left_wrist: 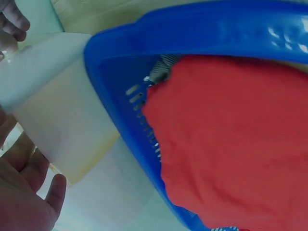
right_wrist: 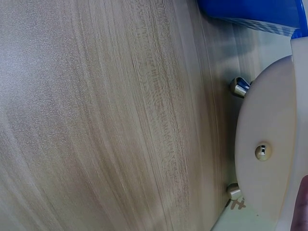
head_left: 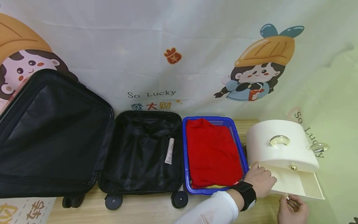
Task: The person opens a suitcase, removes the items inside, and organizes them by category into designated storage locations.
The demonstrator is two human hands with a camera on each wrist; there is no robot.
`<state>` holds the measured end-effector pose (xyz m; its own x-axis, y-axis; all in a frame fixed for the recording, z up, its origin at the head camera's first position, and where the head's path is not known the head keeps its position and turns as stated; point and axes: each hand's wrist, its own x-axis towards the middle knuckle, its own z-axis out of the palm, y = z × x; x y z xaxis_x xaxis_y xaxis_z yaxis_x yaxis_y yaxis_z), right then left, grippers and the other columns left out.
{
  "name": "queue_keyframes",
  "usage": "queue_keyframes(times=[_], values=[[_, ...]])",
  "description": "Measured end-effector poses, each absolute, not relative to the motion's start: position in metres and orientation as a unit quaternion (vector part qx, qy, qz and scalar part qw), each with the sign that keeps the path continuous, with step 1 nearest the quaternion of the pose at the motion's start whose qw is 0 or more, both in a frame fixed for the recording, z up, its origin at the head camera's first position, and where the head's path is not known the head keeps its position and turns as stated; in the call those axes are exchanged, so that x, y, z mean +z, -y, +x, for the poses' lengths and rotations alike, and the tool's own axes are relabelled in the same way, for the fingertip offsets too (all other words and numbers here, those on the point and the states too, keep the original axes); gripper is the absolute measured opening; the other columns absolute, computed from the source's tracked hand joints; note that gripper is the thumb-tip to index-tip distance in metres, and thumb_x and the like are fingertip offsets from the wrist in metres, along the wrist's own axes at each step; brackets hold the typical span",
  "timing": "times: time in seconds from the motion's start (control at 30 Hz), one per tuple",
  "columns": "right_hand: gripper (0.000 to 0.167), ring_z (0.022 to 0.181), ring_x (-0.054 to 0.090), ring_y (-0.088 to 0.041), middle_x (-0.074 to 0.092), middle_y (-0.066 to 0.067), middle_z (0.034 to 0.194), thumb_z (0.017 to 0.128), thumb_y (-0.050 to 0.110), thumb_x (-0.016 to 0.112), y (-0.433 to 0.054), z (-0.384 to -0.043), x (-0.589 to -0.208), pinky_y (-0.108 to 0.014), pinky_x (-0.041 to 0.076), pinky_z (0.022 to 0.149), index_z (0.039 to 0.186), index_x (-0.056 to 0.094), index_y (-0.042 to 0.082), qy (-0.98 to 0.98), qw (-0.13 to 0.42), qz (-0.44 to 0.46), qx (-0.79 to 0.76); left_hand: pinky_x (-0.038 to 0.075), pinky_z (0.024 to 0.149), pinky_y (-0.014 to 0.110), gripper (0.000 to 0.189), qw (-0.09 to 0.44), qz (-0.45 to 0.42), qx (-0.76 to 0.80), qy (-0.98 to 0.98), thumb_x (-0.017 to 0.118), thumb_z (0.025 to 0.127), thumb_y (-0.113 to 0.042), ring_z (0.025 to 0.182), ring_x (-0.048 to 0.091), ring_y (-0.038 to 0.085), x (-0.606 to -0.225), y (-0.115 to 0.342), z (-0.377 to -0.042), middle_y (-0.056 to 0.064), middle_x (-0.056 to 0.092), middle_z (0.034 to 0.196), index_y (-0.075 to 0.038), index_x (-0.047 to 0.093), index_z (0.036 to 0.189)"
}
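A glossy white drawer box (head_left: 275,147) with gold trim stands at the right, a shallow drawer (head_left: 288,182) pulled out from its front. My left hand (head_left: 260,180) grips the box's front left corner; in the left wrist view its bent fingers (left_wrist: 36,168) go round that corner. At the drawer's front, my right hand (head_left: 293,210) pinches a small gold knob (head_left: 287,197) between thumb and finger. Only a sliver of the right hand shows in the right wrist view, at the edge, where another gold knob (right_wrist: 263,151) sits untouched on the front below.
A blue basket (head_left: 185,174) holding folded red cloth (head_left: 213,152) stands close left of the box. Further left lies an open black suitcase (head_left: 142,183), a white tube (head_left: 169,151) in its right half. A printed cloth (head_left: 195,77) hangs behind the wooden tabletop (right_wrist: 120,120).
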<state>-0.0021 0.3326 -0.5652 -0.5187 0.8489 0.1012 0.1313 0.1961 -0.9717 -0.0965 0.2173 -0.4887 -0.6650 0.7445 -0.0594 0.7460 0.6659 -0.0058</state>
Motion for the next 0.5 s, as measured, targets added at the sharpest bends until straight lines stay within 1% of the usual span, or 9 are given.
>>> queue_keyframes(times=[0.07,0.2,0.27,0.37,0.43,0.5], values=[[0.026,0.07,0.059,0.015,0.051,0.01,0.095,0.085,-0.005,0.062,-0.331,-0.002,-0.564,-0.001,0.046,0.064,0.084,0.058,0.02,0.693,0.342,-0.354,0.527,0.027,0.092,0.024,0.016,0.026,0.409,-0.02,-0.912,0.061,0.099,-0.044,0.098,0.054,-0.004,-0.489,-0.215,-0.097,-0.028,0.064,0.104,-0.051,0.071,0.11],[0.027,0.069,0.06,0.014,0.053,0.01,0.093,0.084,-0.006,0.062,-0.33,-0.002,-0.562,-0.001,0.046,0.063,0.082,0.059,0.02,0.684,0.347,-0.351,0.537,0.028,0.093,0.023,0.015,0.016,0.418,-0.03,-0.908,0.061,0.098,-0.044,0.1,0.055,-0.005,-0.486,-0.209,-0.099,-0.028,0.064,0.105,-0.05,0.073,0.106],[0.028,0.069,0.06,0.014,0.053,0.01,0.092,0.084,-0.006,0.062,-0.331,-0.002,-0.563,-0.001,0.046,0.063,0.082,0.059,0.021,0.682,0.35,-0.35,0.538,0.029,0.096,0.022,0.017,0.022,0.426,-0.024,-0.904,0.062,0.098,-0.045,0.106,0.054,-0.006,-0.484,-0.206,-0.101,-0.03,0.064,0.111,-0.05,0.072,0.111],[0.03,0.069,0.06,0.015,0.054,0.01,0.091,0.083,-0.007,0.062,-0.331,-0.002,-0.564,-0.002,0.046,0.062,0.081,0.058,0.023,0.685,0.354,-0.347,0.533,0.03,0.101,0.02,0.026,0.025,0.441,-0.004,-0.897,0.061,0.099,-0.046,0.119,0.051,-0.006,-0.48,-0.196,-0.106,-0.03,0.061,0.126,-0.051,0.068,0.124],[0.031,0.069,0.06,0.015,0.054,0.011,0.091,0.083,-0.007,0.062,-0.332,-0.002,-0.564,-0.002,0.046,0.063,0.081,0.058,0.024,0.687,0.353,-0.348,0.531,0.032,0.104,0.02,0.031,0.014,0.448,0.013,-0.894,0.06,0.1,-0.044,0.126,0.049,-0.006,-0.476,-0.184,-0.11,-0.029,0.059,0.134,-0.05,0.066,0.13],[0.031,0.07,0.06,0.014,0.056,0.012,0.089,0.084,-0.006,0.063,-0.332,-0.002,-0.563,-0.002,0.046,0.063,0.082,0.058,0.024,0.691,0.345,-0.352,0.529,0.034,0.104,0.02,0.033,-0.013,0.451,0.034,-0.892,0.058,0.102,-0.039,0.128,0.05,-0.004,-0.472,-0.167,-0.114,-0.026,0.059,0.137,-0.048,0.067,0.133]])
